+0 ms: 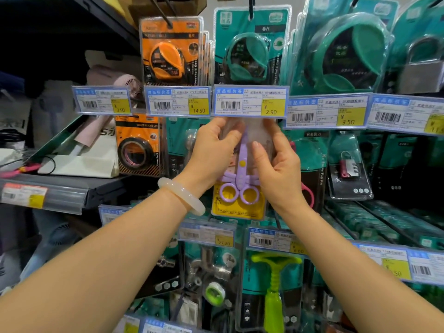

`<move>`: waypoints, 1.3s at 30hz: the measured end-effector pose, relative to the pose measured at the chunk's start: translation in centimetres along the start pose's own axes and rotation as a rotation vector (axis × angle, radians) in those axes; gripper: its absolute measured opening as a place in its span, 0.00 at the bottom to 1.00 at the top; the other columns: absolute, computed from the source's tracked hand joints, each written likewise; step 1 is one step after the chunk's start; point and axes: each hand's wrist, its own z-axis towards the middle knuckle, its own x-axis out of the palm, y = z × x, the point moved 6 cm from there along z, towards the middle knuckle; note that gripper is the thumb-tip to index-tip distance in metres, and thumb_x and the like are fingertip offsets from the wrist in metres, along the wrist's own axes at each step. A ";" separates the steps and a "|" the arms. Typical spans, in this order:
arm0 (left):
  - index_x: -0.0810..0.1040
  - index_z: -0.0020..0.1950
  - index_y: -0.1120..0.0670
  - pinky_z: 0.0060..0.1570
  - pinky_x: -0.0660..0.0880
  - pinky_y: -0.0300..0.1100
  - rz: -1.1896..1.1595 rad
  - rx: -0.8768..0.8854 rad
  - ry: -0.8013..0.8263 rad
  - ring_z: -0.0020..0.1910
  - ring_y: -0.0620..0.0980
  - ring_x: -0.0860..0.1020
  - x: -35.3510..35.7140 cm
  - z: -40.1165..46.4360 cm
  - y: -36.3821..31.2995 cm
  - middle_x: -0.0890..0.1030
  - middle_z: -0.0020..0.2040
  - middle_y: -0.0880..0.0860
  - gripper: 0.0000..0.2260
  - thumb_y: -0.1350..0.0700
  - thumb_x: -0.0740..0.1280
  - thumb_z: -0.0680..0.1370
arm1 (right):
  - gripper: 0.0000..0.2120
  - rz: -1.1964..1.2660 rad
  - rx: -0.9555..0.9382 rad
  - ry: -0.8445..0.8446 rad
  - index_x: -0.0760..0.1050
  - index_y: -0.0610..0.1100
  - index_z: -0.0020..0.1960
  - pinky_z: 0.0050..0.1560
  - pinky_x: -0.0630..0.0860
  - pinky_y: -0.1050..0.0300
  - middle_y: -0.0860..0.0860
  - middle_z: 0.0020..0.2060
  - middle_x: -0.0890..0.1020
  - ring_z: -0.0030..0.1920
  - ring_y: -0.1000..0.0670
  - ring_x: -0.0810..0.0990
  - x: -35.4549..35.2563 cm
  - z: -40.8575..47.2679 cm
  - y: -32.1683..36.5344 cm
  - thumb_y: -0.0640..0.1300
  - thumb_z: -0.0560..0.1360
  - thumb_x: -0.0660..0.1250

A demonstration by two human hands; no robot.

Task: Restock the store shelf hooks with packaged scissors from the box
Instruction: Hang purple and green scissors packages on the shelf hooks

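At the far left a grey shelf point(72, 188) carries a white bag and some loose things, and beside it hangs an orange pack of black tape point(138, 150). Above that pack there is an orange tape measure pack point(170, 51) on its hook, with a price tag of 14.50 point(177, 101) under it.

The left hand point(211, 152), with a pale bangle point(181, 195) on the wrist, is closed around the left edge of the packaged scissors point(241, 169). Its thumb lies on the clear front of the pack and its fingers go behind, up near the top. The scissors inside are purple with a yellow dot at the pivot, and the card is yellow at the bottom. The pack stands upright in front of the hooks, its top edge hidden just behind the price tag of 2.90 point(249, 102); I cannot tell if it is on the hook.

The right hand point(276, 169) grips the right edge of the same pack, thumb pressed on the front near the blades, fingers curled behind. Both hands are half closed, not flat.

Further right hang green tape measure packs point(341, 54), a padlock pack point(420, 68) and a small red combination lock pack point(348, 167).
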 end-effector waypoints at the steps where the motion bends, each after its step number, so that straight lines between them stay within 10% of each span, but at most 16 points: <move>1: 0.74 0.61 0.55 0.59 0.75 0.41 0.024 0.012 0.029 0.51 0.46 0.78 0.0 -0.2 -0.1 0.79 0.54 0.52 0.13 0.67 0.59 0.79 | 0.25 0.004 0.009 0.019 0.58 0.46 0.71 0.64 0.66 0.72 0.62 0.62 0.69 0.63 0.64 0.71 0.3 -0.1 -0.1 0.35 0.77 0.60; 19: 0.78 0.55 0.62 0.54 0.73 0.53 0.546 0.211 0.062 0.53 0.62 0.75 0.2 0.3 0.6 0.80 0.53 0.61 0.15 0.57 0.56 0.76 | 0.25 -0.166 -0.015 0.026 0.61 0.41 0.72 0.71 0.66 0.55 0.48 0.68 0.70 0.69 0.52 0.69 -0.3 0.3 0.0 0.41 0.76 0.59; 30: 0.77 0.59 0.61 0.59 0.70 0.42 0.503 0.252 0.050 0.58 0.54 0.74 -0.1 0.2 -0.3 0.78 0.57 0.58 0.16 0.56 0.56 0.77 | 0.24 -0.058 0.013 0.010 0.60 0.40 0.72 0.61 0.64 0.76 0.59 0.63 0.68 0.62 0.68 0.69 -0.1 0.1 0.3 0.34 0.78 0.60; 39: 0.77 0.60 0.62 0.56 0.70 0.40 0.572 0.320 0.048 0.56 0.59 0.75 0.0 0.3 0.3 0.79 0.58 0.59 0.16 0.58 0.57 0.77 | 0.25 -0.079 -0.004 0.019 0.61 0.40 0.72 0.67 0.66 0.67 0.53 0.66 0.70 0.67 0.59 0.69 0.0 0.2 0.0 0.39 0.76 0.60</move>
